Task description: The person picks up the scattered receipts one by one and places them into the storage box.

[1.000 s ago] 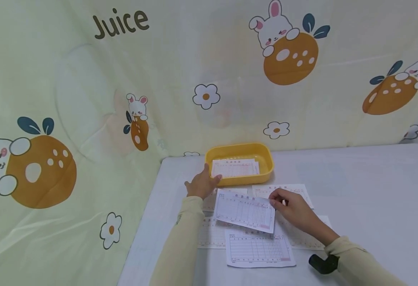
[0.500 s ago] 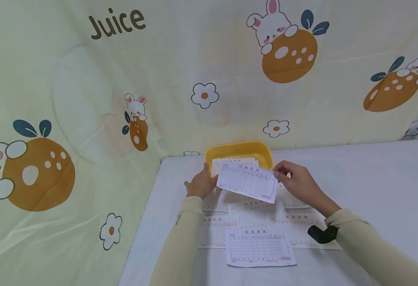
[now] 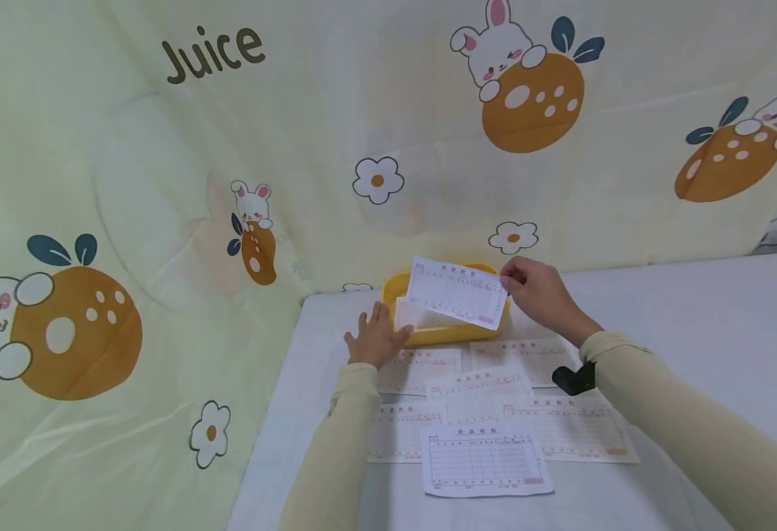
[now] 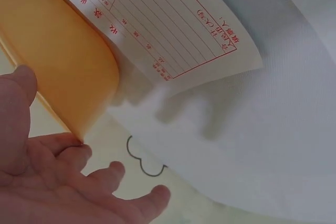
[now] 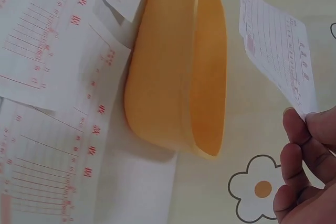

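My right hand (image 3: 542, 296) pinches a printed receipt slip (image 3: 456, 292) by its right end. The slip is tilted and hangs above the yellow plastic tray (image 3: 451, 338), hiding part of its inside. In the right wrist view, thumb and fingertips meet on the corner of that slip (image 5: 278, 51). My left hand (image 3: 376, 341) holds the tray's near left corner, its thumb at the front rim and the other fingers spread along the left side. Another slip (image 3: 404, 313) shows inside the tray, partly covered by the raised one.
Several receipt slips lie in front of the tray, some overlapping; the nearest slip (image 3: 488, 461) has dark print, and others, such as the right-hand slip (image 3: 570, 429), have red print. Behind the white-covered table (image 3: 693, 354) hangs a patterned curtain (image 3: 322, 110). A black object (image 3: 574, 380) sits at my right wrist.
My right hand has lifted the slip from above the slips on the table up and away to over the tray. My left hand stays at the tray corner, its fingers slightly more spread.
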The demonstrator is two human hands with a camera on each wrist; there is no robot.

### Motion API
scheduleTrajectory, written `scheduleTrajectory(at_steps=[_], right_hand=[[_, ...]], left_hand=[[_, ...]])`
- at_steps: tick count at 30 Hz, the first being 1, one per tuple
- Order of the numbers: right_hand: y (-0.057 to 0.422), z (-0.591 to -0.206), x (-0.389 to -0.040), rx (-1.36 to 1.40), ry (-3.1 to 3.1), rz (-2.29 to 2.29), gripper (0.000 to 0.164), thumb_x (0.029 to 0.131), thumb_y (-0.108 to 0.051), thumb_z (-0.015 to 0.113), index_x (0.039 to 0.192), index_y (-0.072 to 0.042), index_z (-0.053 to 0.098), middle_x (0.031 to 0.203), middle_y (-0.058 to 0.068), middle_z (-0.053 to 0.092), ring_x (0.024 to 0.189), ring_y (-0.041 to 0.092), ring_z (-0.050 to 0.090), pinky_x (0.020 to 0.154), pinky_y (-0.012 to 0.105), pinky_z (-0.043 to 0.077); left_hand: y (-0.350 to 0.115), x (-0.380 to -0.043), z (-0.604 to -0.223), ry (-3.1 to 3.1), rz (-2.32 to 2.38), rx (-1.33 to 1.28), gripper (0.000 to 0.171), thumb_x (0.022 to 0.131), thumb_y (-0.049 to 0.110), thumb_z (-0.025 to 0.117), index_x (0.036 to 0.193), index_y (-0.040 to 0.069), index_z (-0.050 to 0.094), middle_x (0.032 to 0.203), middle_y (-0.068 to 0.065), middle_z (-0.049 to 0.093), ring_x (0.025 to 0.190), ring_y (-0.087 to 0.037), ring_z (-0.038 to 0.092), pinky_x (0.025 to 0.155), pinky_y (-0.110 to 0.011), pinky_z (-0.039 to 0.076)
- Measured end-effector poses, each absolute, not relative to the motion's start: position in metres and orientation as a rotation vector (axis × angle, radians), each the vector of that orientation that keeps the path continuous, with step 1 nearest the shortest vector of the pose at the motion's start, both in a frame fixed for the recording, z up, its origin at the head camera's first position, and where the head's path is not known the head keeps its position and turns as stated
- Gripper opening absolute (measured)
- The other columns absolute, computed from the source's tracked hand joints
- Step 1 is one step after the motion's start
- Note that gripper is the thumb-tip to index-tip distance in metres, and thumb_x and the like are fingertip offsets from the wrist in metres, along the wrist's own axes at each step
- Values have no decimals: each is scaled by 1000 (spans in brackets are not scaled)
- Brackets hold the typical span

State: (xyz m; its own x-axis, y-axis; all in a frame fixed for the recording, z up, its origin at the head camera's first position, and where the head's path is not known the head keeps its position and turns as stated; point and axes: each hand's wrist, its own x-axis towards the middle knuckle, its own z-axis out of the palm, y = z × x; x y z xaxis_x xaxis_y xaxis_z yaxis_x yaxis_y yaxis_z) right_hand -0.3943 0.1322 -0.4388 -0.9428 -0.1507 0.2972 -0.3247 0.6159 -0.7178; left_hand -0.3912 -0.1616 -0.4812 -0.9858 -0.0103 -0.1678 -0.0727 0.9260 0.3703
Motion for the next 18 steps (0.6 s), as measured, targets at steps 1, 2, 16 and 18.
scheduleTrajectory(at_steps=[1,2,16,18], right_hand=[[131,-437,-397,395,-2638,1226,11,108,0,58,114,5,65,104,21,68,90,35,61,80,43,54],[130,-436,-400,398,-2644,1219,10,108,0,58,114,5,65,104,22,67,91,35,60,81,44,54],[125,-419,-422,351,-2681,1192,15,110,-4,55,117,7,61,110,25,64,96,39,58,88,48,55],[124,-419,-423,344,-2686,1191,15,110,-4,55,117,8,62,110,25,64,96,39,58,87,48,54]], left_hand=[[-162,-391,-481,2927,565,-54,85,108,55,57,171,9,23,178,-6,18,162,-37,16,122,-71,13],[-163,-391,-481,2931,564,-45,85,108,55,57,171,9,24,178,-6,18,162,-37,16,123,-70,14],[-167,-398,-486,3003,701,-14,74,101,49,74,154,11,39,157,-13,55,149,-31,44,122,-63,28],[-167,-398,-486,2994,701,-13,72,101,50,73,152,11,39,153,-13,58,145,-31,49,121,-62,30]])
